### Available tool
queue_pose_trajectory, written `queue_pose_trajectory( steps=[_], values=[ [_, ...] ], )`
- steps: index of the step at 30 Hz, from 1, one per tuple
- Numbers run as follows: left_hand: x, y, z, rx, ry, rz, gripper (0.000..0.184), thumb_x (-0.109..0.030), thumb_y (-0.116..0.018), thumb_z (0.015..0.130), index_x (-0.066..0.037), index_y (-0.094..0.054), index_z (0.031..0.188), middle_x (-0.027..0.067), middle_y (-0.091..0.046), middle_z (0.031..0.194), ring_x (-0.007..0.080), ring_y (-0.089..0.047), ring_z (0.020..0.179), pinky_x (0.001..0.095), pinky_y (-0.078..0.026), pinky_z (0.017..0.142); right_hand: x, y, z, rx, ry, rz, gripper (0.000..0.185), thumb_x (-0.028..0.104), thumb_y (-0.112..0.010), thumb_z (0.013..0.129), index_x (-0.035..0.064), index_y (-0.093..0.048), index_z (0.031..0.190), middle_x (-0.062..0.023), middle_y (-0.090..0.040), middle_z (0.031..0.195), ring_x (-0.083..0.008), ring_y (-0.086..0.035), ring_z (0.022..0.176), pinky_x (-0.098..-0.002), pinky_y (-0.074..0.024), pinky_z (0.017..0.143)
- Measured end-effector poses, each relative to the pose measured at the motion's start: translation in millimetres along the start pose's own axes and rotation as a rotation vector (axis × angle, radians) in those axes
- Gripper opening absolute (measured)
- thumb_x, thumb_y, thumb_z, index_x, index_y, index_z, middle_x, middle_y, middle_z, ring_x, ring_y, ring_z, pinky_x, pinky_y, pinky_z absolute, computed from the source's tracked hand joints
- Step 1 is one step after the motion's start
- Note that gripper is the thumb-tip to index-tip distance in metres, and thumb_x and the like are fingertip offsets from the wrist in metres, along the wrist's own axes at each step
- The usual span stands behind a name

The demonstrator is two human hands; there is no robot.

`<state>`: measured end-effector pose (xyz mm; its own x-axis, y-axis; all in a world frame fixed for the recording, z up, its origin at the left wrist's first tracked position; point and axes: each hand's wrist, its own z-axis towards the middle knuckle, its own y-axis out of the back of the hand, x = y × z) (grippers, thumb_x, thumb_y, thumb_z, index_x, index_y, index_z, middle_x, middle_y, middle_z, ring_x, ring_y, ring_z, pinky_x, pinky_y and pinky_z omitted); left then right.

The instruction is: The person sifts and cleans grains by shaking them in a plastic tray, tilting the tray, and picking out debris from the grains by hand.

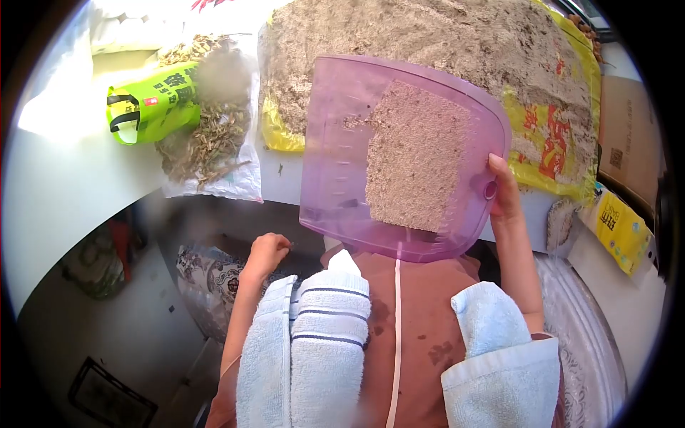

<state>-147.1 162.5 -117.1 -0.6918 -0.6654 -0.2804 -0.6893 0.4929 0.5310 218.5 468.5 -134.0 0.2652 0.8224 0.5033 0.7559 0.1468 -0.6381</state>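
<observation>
My right hand grips the right rim of a purple translucent dustpan-like tray, its fingers beside a small round hole. A layer of small pale grains lies in the tray, with a few dark specks to its left. My left hand is off the tray, at its lower left, with the fingers curled together; whether anything small is between them cannot be made out. Behind the tray, a wide spread of similar grains covers a yellow plastic sheet.
At the left, a bright green bag lies beside dried pods on a white plastic sheet. A cardboard box and a yellow packet are at the right. Light blue towels hang over my front.
</observation>
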Motion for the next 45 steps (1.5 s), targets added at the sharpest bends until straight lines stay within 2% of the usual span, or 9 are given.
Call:
queue_pose_trajectory(
  steps=[2, 6, 8, 13, 30, 33, 38, 40, 45],
  values=[
    [26, -35, -13, 0.088, 0.17, 0.605, 0.017, -0.01, -0.072, 0.072, -0.003, -0.069, 0.088, 0.0143, -0.057, 0.11, 0.0311, -0.064, 0.086, 0.0412, -0.051, 0.077, 5, -12, -1, -0.002, 0.031, -0.026, 0.063, 0.031, -0.066, 0.08, -0.0005, -0.044, 0.13, -0.0142, -0.058, 0.119, -0.025, -0.06, 0.106, -0.0375, -0.0494, 0.092],
    [-38, 29, 14, -0.772, -0.156, -0.072, 0.015, 0.0, -0.068, 0.076, -0.004, -0.065, 0.09, 0.0088, -0.06, 0.099, 0.0243, -0.063, 0.077, 0.0359, -0.051, 0.068, 8, -9, -1, 0.043, 0.007, -0.049, 0.064, 0.03, -0.066, 0.08, -0.0006, -0.043, 0.131, -0.015, -0.057, 0.121, -0.0257, -0.059, 0.108, -0.0386, -0.0492, 0.093],
    [-101, 71, 19, -0.856, -0.316, -0.287, 0.019, 0.004, -0.065, 0.077, -0.005, -0.064, 0.093, 0.0073, -0.06, 0.09, 0.0213, -0.061, 0.071, 0.0303, -0.05, 0.064, 8, -18, -2, 0.037, 0.038, -0.064, 0.066, 0.031, -0.067, 0.079, -0.0006, -0.043, 0.131, -0.0152, -0.057, 0.122, -0.0261, -0.059, 0.108, -0.039, -0.0492, 0.093],
    [-171, 99, 51, -0.853, -0.689, -0.156, 0.022, -0.001, -0.071, 0.074, -0.006, -0.067, 0.095, 0.0063, -0.06, 0.087, 0.0214, -0.06, 0.07, 0.03, -0.048, 0.061, 4, -13, -10, -0.006, 0.037, -0.067, 0.071, 0.032, -0.07, 0.076, -0.0001, -0.041, 0.133, -0.0151, -0.056, 0.123, -0.0264, -0.058, 0.109, -0.0391, -0.0484, 0.095],
    [-179, 117, 72, -0.76, -0.996, 0.337, 0.01, -0.003, -0.065, 0.079, -0.002, -0.059, 0.087, 0.0079, -0.055, 0.081, 0.026, -0.057, 0.072, 0.0343, -0.047, 0.065, 0, -16, -17, -0.037, 0.032, -0.005, 0.064, 0.031, -0.068, 0.078, -0.0007, -0.045, 0.129, -0.0148, -0.058, 0.12, -0.025, -0.06, 0.107, -0.0381, -0.0493, 0.093],
    [-169, 109, 43, -0.725, -0.9, 0.454, 0.01, -0.004, -0.062, 0.082, -0.002, -0.054, 0.088, 0.0099, -0.053, 0.082, 0.0296, -0.056, 0.072, 0.0372, -0.046, 0.065, -6, -13, -13, -0.007, 0.056, 0.048, 0.051, 0.026, -0.059, 0.085, -0.0023, -0.048, 0.126, -0.0137, -0.061, 0.116, -0.0206, -0.063, 0.1, -0.0343, -0.0523, 0.086],
    [-31, 84, -14, -0.313, 0.036, 0.677, 0.01, -0.005, -0.056, 0.085, -0.002, -0.053, 0.093, 0.0148, -0.059, 0.089, 0.033, -0.059, 0.08, 0.0427, -0.047, 0.067, 8, -28, -12, -0.028, 0.074, -0.052, 0.063, 0.031, -0.066, 0.079, -0.0008, -0.046, 0.129, -0.0137, -0.059, 0.117, -0.0234, -0.06, 0.104, -0.0366, -0.0503, 0.091],
    [-41, 85, -28, -0.588, -0.186, 0.721, 0.018, -0.003, -0.062, 0.08, -0.002, -0.057, 0.098, 0.0128, -0.061, 0.096, 0.0306, -0.061, 0.083, 0.0406, -0.049, 0.069, 10, -39, -9, -0.023, 0.077, -0.085, 0.066, 0.032, -0.067, 0.078, -0.001, -0.045, 0.13, -0.0141, -0.058, 0.118, -0.0242, -0.06, 0.106, -0.0371, -0.0496, 0.092],
    [-175, 78, 6, -0.704, -0.579, -0.206, 0.02, 0.001, -0.067, 0.078, -0.003, -0.066, 0.098, 0.0081, -0.061, 0.097, 0.0177, -0.062, 0.076, 0.0259, -0.051, 0.066, 9, -31, -2, 0.033, 0.05, -0.08, 0.064, 0.03, -0.064, 0.08, -0.0019, -0.043, 0.131, -0.0147, -0.057, 0.121, -0.0238, -0.059, 0.107, -0.0363, -0.0495, 0.092]
  ],
)
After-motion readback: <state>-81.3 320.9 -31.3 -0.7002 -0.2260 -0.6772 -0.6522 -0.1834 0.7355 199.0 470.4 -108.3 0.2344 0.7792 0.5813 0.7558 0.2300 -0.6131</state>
